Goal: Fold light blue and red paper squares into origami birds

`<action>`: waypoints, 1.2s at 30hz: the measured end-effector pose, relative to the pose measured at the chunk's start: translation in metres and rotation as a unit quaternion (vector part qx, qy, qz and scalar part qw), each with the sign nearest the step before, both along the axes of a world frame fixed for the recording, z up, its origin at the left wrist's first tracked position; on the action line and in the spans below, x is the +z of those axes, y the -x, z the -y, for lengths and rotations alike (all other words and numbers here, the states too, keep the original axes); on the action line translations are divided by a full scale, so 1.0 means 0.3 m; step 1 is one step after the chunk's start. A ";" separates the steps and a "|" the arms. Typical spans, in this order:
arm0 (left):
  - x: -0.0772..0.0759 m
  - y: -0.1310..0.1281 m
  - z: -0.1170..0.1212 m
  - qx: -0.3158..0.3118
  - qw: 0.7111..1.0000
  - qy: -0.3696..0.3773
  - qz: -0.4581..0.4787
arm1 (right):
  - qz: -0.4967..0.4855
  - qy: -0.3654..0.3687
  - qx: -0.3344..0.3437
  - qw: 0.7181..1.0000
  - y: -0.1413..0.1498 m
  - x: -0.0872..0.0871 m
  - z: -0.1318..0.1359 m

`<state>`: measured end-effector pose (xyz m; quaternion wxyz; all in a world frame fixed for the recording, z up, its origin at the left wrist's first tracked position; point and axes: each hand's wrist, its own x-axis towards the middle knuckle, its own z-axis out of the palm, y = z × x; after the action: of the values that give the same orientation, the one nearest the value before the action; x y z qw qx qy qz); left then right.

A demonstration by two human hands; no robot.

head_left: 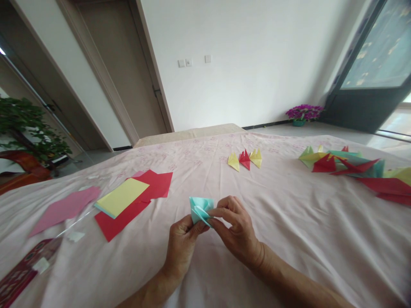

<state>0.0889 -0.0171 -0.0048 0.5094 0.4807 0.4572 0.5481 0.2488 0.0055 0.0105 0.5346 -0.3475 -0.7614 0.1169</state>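
Note:
A small folded piece of light blue paper (200, 208) is held just above the pink tablecloth (289, 222). My left hand (183, 246) pinches its lower edge from the left. From the right, my right hand (236, 231) has its fingertips closed on the same fold. Both hands sit low at the centre of the view, close to the table's near edge.
To the left lie a yellow paper stack (122, 196) on red sheets (154, 186) and pink sheets (66, 208). Three small folded shapes (245, 159) stand further back. A pile of folded red, green and yellow pieces (353, 169) is at the right.

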 end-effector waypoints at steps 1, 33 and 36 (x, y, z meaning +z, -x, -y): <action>0.001 0.000 0.000 0.003 1.000 -0.003 -0.013 | -0.002 0.000 -0.002 1.000 0.001 -0.001 0.001; 0.003 0.020 -0.014 -0.002 0.999 -0.016 0.035 | -0.242 0.322 0.107 0.909 0.036 -0.025 -0.006; -0.007 0.033 -0.022 -0.004 1.000 -0.024 -0.005 | -0.247 0.374 0.102 0.888 0.037 -0.024 -0.009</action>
<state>0.0790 -0.0105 -0.0068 0.4976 0.4974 0.4441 0.5548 0.2376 0.0083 0.0032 0.5207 -0.4024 -0.5359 0.5290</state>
